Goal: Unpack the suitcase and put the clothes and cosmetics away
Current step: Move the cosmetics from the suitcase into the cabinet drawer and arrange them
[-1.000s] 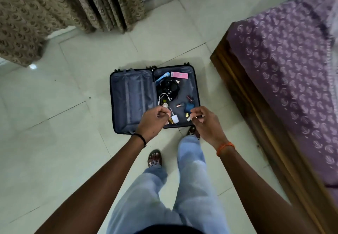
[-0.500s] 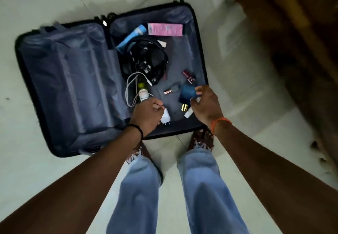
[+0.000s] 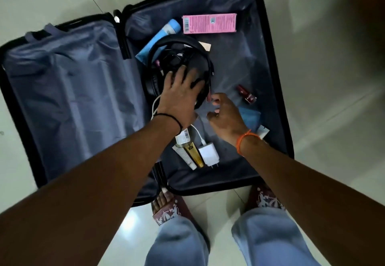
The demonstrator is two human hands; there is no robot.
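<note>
Glossy tiled floor (image 3: 325, 78), soft-lined hard-shell suitcase (image 3: 277, 91).

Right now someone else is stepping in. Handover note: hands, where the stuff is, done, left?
Left hand: fingers spread flat on the black headphones, not clearly gripping.
Right hand: loosely open over the lining, holding nothing visible.
Suitcase lies open on the floor. The left half shows only lining. The right half holds a pink box, blue tube, red nail polish, white charger with cable, gold tube and blue item.
Done: no clothes visible in the case.
Left: all the cosmetics, plus the headphones and charger.
</note>
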